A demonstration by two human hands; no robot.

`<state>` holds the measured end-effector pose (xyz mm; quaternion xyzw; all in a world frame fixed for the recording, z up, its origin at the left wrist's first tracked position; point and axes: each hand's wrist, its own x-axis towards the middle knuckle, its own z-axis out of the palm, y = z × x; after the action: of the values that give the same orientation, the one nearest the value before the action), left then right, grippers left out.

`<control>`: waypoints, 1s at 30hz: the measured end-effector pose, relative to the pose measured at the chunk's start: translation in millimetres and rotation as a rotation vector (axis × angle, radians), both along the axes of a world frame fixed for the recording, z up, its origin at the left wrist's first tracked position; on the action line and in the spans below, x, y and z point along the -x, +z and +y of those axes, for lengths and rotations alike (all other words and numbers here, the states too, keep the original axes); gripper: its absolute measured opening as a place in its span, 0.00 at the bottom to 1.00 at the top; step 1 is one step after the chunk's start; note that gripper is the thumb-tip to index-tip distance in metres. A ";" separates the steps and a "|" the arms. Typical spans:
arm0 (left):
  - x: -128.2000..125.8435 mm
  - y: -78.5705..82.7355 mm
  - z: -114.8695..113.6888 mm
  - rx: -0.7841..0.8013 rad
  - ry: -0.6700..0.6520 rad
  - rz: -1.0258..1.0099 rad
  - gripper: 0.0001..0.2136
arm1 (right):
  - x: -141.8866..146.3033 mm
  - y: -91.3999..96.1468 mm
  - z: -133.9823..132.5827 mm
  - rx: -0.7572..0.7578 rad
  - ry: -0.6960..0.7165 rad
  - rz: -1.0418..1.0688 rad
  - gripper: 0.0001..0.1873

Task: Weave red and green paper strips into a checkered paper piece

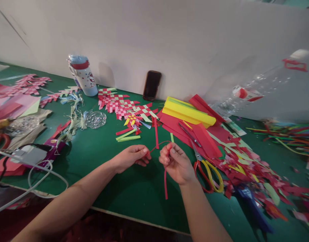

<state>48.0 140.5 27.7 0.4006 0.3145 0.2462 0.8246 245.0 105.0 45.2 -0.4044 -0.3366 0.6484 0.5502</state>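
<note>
My left hand [133,157] and my right hand [175,162] both pinch one thin red paper strip [165,181] above the green table [134,191]. The strip arcs between the two hands, and its loose end hangs down below my right hand. Red and yellow scissors [207,169] lie just right of my right hand. Woven red, white and green paper pieces [124,107] lie behind my hands, with loose red and green strips [128,134] in front of them.
A stack of red and yellow paper sheets [187,114] and a heap of paper scraps [247,171] fill the right side. A phone [151,85] leans on the white wall beside a water bottle [83,75]. Cables and a white device [30,156] lie at the left edge.
</note>
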 end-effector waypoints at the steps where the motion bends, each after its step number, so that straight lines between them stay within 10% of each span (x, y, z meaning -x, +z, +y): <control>1: 1.0 1.5 0.8 0.013 -0.002 -0.019 0.19 | -1.0 0.1 -0.3 -0.011 -0.001 0.007 0.14; 10: -7.0 -1.2 -8.0 0.152 -0.079 -0.085 0.22 | 17.0 -7.9 -4.4 -0.062 0.099 -0.153 0.11; 30: -10.2 2.0 -11.0 -0.028 -0.105 0.080 0.19 | 15.7 -28.2 6.1 -0.092 -0.351 -0.279 0.10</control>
<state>58.2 129.5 29.8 0.4375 0.3225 0.1905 0.8175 229.2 111.1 17.0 -0.5170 -0.3628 0.4646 0.6206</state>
